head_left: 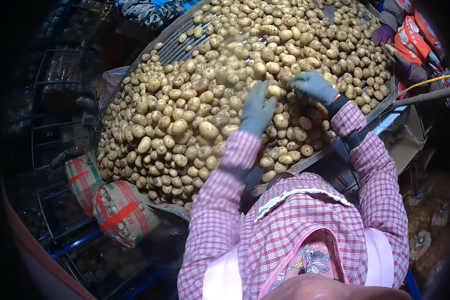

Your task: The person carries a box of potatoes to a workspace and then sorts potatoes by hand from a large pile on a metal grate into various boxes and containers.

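Potatoes lie heaped across a wide sorting table whose metal bars show at the upper left. My left hand, in a grey glove, rests on the heap with thumb and fingers apart, beside a pale potato. Just right of that potato, my right hand, also gloved, reaches over the heap with its fingers curled down at the potatoes. Whether it holds one is hidden by the fingers.
Two filled mesh bags stand at the lower left. At the upper right is another person's purple-gloved hand. Camouflage sleeves of a person show at the top. A cardboard box sits right of the table, below a pole.
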{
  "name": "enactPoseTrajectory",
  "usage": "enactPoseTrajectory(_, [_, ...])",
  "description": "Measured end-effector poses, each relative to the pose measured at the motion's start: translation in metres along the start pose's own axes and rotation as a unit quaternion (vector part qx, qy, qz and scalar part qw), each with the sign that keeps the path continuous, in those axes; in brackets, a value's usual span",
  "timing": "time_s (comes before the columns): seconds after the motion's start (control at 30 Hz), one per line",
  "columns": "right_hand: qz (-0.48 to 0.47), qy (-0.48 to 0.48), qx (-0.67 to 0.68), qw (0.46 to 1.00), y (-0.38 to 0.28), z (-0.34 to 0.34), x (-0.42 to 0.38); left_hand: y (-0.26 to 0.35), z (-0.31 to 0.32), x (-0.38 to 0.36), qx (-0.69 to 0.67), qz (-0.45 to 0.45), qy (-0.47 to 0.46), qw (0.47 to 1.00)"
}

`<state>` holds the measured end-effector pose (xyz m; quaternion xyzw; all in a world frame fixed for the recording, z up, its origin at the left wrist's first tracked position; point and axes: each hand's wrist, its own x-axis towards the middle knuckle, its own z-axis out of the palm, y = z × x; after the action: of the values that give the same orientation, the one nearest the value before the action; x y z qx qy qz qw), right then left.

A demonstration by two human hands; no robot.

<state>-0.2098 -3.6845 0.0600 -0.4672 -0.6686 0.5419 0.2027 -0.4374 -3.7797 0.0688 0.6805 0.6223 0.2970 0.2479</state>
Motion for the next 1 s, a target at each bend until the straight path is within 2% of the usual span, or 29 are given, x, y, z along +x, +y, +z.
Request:
enactPoseTrajectory(0.07, [0.062,0.094,0.001,0.994,0.003,-0.014,0.026,0.005,-0.038,-0.035,-0.045,-0.062,0.002,0.997])
enactPoseTrajectory(0.1, [0.070,0.108,0.023,0.991,0.002,-0.020,0.041,0.005,-0.056,-0.052,-0.054,-0.106,0.002,0.993])
enactPoseTrajectory(0.13, [-0.007,0.121,-0.073,0.990,0.009,-0.027,0.066,-0.009,-0.067,-0.072,-0.064,-0.114,0.023,0.991])
enactPoseTrajectory(0.17, [-0.017,0.141,-0.118,0.983,0.010,-0.025,0.089,-0.023,-0.076,-0.089,-0.073,-0.121,0.045,0.989])
enactPoseTrajectory(0.2, [-0.035,0.121,-0.180,0.976,0.012,-0.026,0.115,-0.024,-0.089,-0.102,-0.061,-0.148,0.065,0.985])
enactPoseTrajectory(0.27, [0.016,0.110,-0.249,0.962,0.017,-0.010,0.161,-0.028,-0.110,-0.129,-0.038,-0.208,0.102,0.972])
enactPoseTrajectory(0.33, [-0.013,0.077,-0.253,0.964,0.029,0.011,0.193,-0.035,-0.124,-0.149,-0.024,-0.213,0.148,0.966])
enactPoseTrajectory(0.37, [0.035,0.052,-0.314,0.947,0.021,0.022,0.199,-0.040,-0.129,-0.157,-0.017,-0.216,0.170,0.961])
enactPoseTrajectory(0.4, [0.064,0.086,-0.381,0.918,0.021,0.034,0.203,-0.047,-0.132,-0.162,-0.002,-0.211,0.182,0.960])
enactPoseTrajectory(0.5, [0.073,0.093,-0.423,0.899,0.002,0.048,0.207,-0.061,-0.139,-0.175,0.008,-0.216,0.199,0.956])
enactPoseTrajectory(0.6, [0.071,0.036,-0.373,0.924,-0.026,0.058,0.190,-0.052,-0.140,-0.158,-0.006,-0.226,0.178,0.958])
enactPoseTrajectory(0.63, [0.056,0.048,-0.318,0.945,-0.036,0.062,0.176,-0.057,-0.136,-0.149,-0.020,-0.251,0.170,0.953])
enactPoseTrajectory(0.67, [0.051,0.005,-0.275,0.960,-0.036,0.061,0.172,-0.059,-0.132,-0.138,0.028,-0.258,0.147,0.955])
enactPoseTrajectory(0.73, [0.010,-0.026,-0.043,0.999,-0.031,0.058,0.166,-0.061,-0.123,-0.112,0.123,-0.267,0.096,0.951])
enactPoseTrajectory(0.77, [-0.012,-0.053,0.111,0.992,-0.028,0.057,0.160,-0.061,-0.118,-0.101,0.165,-0.261,0.092,0.947])
enactPoseTrajectory(0.8, [-0.025,-0.110,0.290,0.950,-0.037,0.050,0.142,-0.061,-0.114,-0.093,0.207,-0.256,0.088,0.940])
enactPoseTrajectory(0.83, [-0.010,-0.077,0.341,0.937,-0.059,0.053,0.110,-0.060,-0.112,-0.090,0.248,-0.248,0.082,0.933])
enactPoseTrajectory(0.87, [0.002,-0.040,0.391,0.919,-0.077,0.056,0.080,-0.063,-0.115,-0.090,0.206,-0.231,0.090,0.947])
enactPoseTrajectory(0.93, [-0.145,-0.126,0.299,0.935,-0.052,0.067,0.052,-0.082,-0.123,-0.096,0.120,-0.194,0.100,0.968])
enactPoseTrajectory(0.97, [-0.045,-0.217,0.511,0.830,-0.038,0.079,0.038,-0.091,-0.124,-0.097,-0.241,-0.327,0.083,0.910])
enactPoseTrajectory(1.0, [0.006,-0.128,0.474,0.871,-0.056,0.097,0.005,-0.079,-0.129,-0.103,-0.361,-0.293,0.087,0.881])
